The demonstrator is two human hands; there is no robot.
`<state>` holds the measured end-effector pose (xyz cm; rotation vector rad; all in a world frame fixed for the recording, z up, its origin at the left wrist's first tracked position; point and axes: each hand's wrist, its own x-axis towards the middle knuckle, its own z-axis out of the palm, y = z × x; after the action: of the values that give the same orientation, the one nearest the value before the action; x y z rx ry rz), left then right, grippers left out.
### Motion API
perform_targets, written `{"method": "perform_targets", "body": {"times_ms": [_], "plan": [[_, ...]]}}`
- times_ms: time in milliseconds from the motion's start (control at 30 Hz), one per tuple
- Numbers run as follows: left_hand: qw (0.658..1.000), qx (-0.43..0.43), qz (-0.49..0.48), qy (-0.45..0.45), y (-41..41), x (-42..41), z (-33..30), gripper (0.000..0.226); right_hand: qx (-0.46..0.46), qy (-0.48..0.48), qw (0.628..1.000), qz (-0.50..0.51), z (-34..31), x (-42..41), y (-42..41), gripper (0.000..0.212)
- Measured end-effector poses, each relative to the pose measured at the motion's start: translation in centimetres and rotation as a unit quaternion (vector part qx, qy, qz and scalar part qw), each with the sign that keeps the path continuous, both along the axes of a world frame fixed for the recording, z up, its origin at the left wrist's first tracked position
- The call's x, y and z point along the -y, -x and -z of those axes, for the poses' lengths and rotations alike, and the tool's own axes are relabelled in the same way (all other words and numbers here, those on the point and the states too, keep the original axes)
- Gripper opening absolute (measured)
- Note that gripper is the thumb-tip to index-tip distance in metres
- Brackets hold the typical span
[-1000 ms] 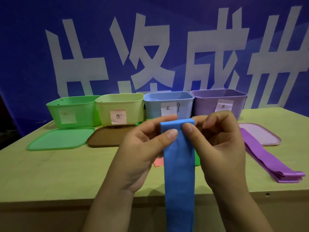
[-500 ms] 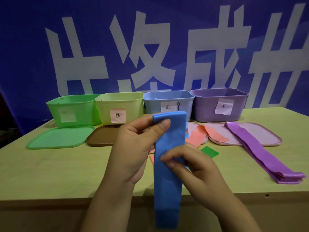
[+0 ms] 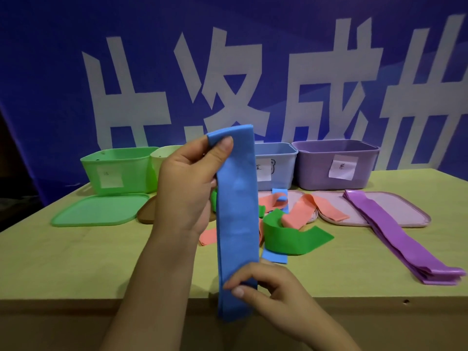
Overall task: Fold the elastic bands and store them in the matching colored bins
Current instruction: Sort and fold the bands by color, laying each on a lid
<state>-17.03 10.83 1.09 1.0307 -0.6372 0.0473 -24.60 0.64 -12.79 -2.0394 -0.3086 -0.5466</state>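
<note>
- Folding step now; blue band (image 3: 236,216) hanging up in front of the bins
- Left hand (image 3: 186,191) pinching the top; right hand (image 3: 273,287) pinching low down
- Next: bring bottom up to top; then into the blue bin (image 3: 276,163)

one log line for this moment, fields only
left hand: pinches blue band top | right hand: pinches its lower part | band: hangs upright | blue bin: behind

Blue band (image 3: 236,219) upright before blue bin (image 3: 276,165)

Right hand (image 3: 276,287) slid down the blue band (image 3: 236,211), seemingly near its bottom.
</note>
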Motion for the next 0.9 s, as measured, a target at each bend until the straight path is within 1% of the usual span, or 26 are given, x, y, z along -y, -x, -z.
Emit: {"method": "perform_targets", "body": {"times_ms": [100, 233, 333, 433, 500, 567, 633, 700, 767, 833, 900], "plan": [[0.999, 0.036, -0.023, -0.031, -0.5, 0.4, -0.4, 0.012, 0.004, -0.02, 1.0, 0.002, 0.0, -0.2, 0.0, 0.018], [0.998, 0.057, -0.002, -0.028, -0.2, 0.6, -0.8, 0.018, 0.026, -0.034, 0.999, -0.002, -0.3, -0.5, 0.3, 0.04], [0.998, 0.053, 0.021, -0.013, -0.3, 0.3, -0.8, 0.01, 0.054, -0.001, 0.999, 0.002, -0.5, -0.8, 0.5, 0.051], [0.998, 0.053, 0.014, -0.015, -0.7, -0.1, -0.9, 0.011, 0.044, 0.032, 0.998, 0.013, -0.3, -0.7, 0.2, 0.057], [0.998, 0.06, 0.004, -0.011, -0.9, -0.3, -1.1, 0.01, 0.022, 0.036, 0.999, 0.02, 0.0, -0.5, -0.1, 0.055], [0.997, 0.071, -0.008, 0.003, -1.1, -0.5, -1.5, 0.011, 0.013, 0.049, 0.998, 0.023, 0.4, -0.3, -0.4, 0.045], [0.997, 0.076, -0.015, 0.008, -1.4, -0.9, -2.1, 0.02, 0.005, 0.063, 0.998, 0.021, 0.8, -0.4, -0.6, 0.034], [0.997, 0.077, -0.017, -0.002, -1.8, -1.3, -2.7, 0.025, 0.0, 0.06, 0.998, 0.012, 1.2, -0.8, -0.7, 0.029], [0.997, 0.071, -0.013, -0.018, -2.1, -1.7, -2.8, 0.023, -0.002, 0.056, 0.998, 0.011, 1.7, -1.0, -0.6, 0.031], [0.998, 0.057, -0.007, -0.027, -2.3, -1.9, -2.6, 0.015, -0.015, 0.04, 0.999, 0.005, 2.3, -1.0, -0.5, 0.037], [0.999, 0.042, -0.008, -0.033, -2.3, -2.1, -2.4, 0.012, -0.041, 0.029, 0.999, -0.009, 2.9, -1.2, -0.3, 0.043]]}}
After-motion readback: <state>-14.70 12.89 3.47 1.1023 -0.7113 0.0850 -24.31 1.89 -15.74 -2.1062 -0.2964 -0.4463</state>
